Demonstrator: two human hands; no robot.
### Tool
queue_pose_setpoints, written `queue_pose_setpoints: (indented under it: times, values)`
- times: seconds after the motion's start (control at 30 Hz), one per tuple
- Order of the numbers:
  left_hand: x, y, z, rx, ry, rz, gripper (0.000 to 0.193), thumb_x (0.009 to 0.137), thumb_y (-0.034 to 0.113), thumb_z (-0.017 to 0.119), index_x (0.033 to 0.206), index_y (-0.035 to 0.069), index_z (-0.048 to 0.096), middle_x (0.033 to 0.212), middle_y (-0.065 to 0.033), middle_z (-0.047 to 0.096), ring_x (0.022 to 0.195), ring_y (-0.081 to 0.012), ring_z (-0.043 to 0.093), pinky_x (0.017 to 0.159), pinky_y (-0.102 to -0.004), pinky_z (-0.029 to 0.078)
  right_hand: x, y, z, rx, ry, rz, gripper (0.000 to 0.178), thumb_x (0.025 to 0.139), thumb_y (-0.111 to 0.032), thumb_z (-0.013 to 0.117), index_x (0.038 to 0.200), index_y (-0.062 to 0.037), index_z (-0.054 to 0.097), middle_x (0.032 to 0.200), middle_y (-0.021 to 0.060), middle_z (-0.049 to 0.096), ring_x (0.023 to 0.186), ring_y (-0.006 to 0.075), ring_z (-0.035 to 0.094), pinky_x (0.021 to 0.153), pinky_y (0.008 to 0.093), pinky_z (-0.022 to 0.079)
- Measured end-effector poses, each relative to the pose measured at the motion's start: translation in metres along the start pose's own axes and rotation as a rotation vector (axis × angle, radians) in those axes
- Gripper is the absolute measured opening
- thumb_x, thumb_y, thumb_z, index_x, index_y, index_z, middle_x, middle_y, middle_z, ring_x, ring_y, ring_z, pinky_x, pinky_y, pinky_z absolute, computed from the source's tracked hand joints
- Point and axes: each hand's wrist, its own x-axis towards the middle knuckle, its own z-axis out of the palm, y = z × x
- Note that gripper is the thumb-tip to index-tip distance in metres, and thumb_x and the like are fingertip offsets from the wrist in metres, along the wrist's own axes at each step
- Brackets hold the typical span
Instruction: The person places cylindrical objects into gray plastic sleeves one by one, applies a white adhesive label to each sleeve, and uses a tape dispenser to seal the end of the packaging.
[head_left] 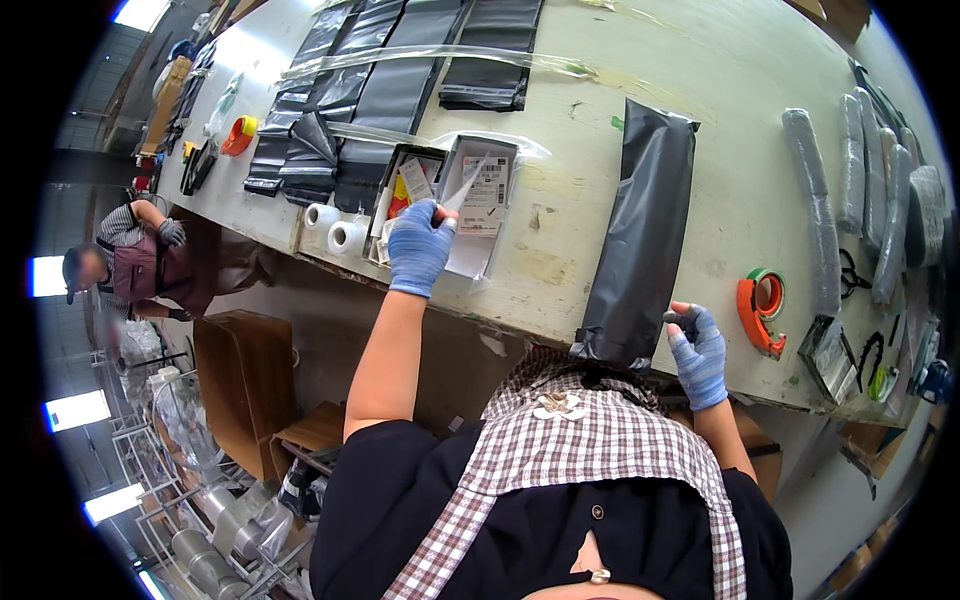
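Note:
My left hand (420,250), in a blue glove with bare fingertips, is closed over the shallow grey tray (466,262). Its fingers pinch a thin clear plastic piece (467,186), which slants up over a printed white label (484,190) in the tray. A long package (640,215) wrapped in black plastic lies before me, its near end against my checked apron. Beside that end is my right hand (700,355), gloved alike. Its thumb and forefinger are drawn together round something small and dark that I cannot make out.
A tape dispenser (760,315), scissors (853,275) and grey wrapped rolls (812,200) lie right. Black plastic bags (385,85) cover the far left. Small white rolls (346,237) stand by an open box (383,210). Another person (150,255) is beyond the table's left end.

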Motion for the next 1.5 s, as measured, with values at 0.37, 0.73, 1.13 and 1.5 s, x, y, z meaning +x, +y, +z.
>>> queue_pose_setpoints:
  times: [0.37,0.73,1.13,1.5]
  values:
    - [-0.091,0.134,0.017,-0.151,-0.009,0.760,0.039,0.071,0.012,0.079,0.107,0.009,0.064,0.098,-0.0125,0.065,0.085,-0.0276,0.065,0.076,-0.0354,0.055,0.056,-0.041,0.089,0.439,-0.149,0.130,0.040,0.088,-0.006,0.070,0.124,0.0030,0.054,0.112,0.0111,0.066,0.099,0.0166,0.063,0.088,0.0296,0.053]
    - [-0.094,0.132,0.041,-1.228,-0.715,-0.592,0.014,0.085,0.014,0.072,0.095,0.010,0.063,0.086,0.0012,0.064,0.071,-0.0043,0.054,0.058,-0.0168,0.041,0.066,-0.046,0.053,0.452,-0.060,-0.029,0.038,0.087,-0.005,0.069,0.121,0.0020,0.053,0.109,0.0100,0.066,0.098,0.0157,0.064,0.086,0.0291,0.054]
    - [-0.087,0.137,0.050,-1.230,-0.743,-0.592,0.014,0.085,0.013,0.071,0.094,0.008,0.063,0.080,-0.0006,0.063,0.067,-0.0055,0.054,0.055,-0.0161,0.039,0.065,-0.044,0.040,0.436,-0.028,-0.047,0.036,0.087,-0.006,0.069,0.119,0.0017,0.054,0.108,0.0114,0.067,0.097,0.0163,0.065,0.085,0.0299,0.055]
    - [-0.081,0.143,0.054,-1.190,-0.759,-0.555,0.012,0.085,0.012,0.071,0.093,0.008,0.062,0.080,-0.0009,0.063,0.068,-0.0058,0.054,0.054,-0.0164,0.039,0.068,-0.044,0.033,0.426,-0.018,-0.075,0.038,0.087,-0.006,0.070,0.120,0.0018,0.054,0.109,0.0115,0.067,0.099,0.0168,0.065,0.086,0.0309,0.055]
